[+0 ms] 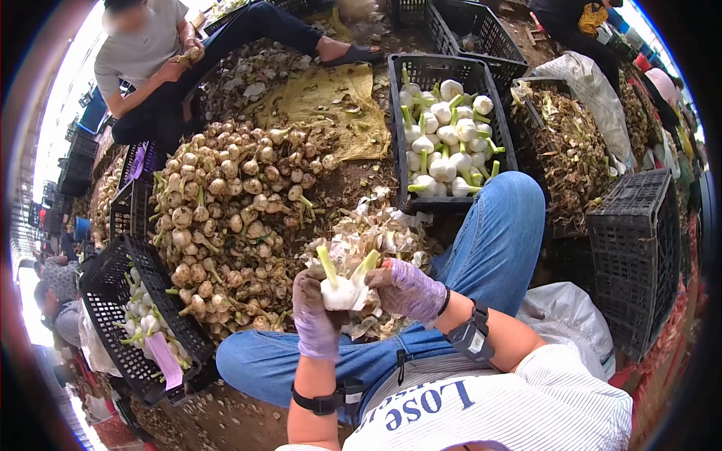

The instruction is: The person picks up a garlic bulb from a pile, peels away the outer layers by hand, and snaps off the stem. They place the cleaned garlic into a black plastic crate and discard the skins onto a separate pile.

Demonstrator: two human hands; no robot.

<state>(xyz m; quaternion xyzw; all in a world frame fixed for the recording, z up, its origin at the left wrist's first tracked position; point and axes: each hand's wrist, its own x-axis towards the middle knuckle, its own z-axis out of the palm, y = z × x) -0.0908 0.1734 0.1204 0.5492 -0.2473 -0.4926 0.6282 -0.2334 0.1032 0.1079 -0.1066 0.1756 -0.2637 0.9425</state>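
My left hand (314,316), in a purple glove, grips a peeled white garlic bulb (342,292) with green stalks sticking up. Gloved the same way, my right hand (408,288) holds the same bulb from the right, fingers on its top. Both hands are above my lap, between my blue-jeaned knees. A heap of papery garlic skins (376,233) lies just beyond the hands. To the left rises a big pile of unpeeled garlic bulbs (233,210).
A black crate (397,135) ahead holds peeled white garlic. Another black crate (113,301) at left holds some peeled bulbs. An upturned crate (639,255) stands at right beside a crate of roots and trimmings (571,150). A seated person (150,60) works across the pile.
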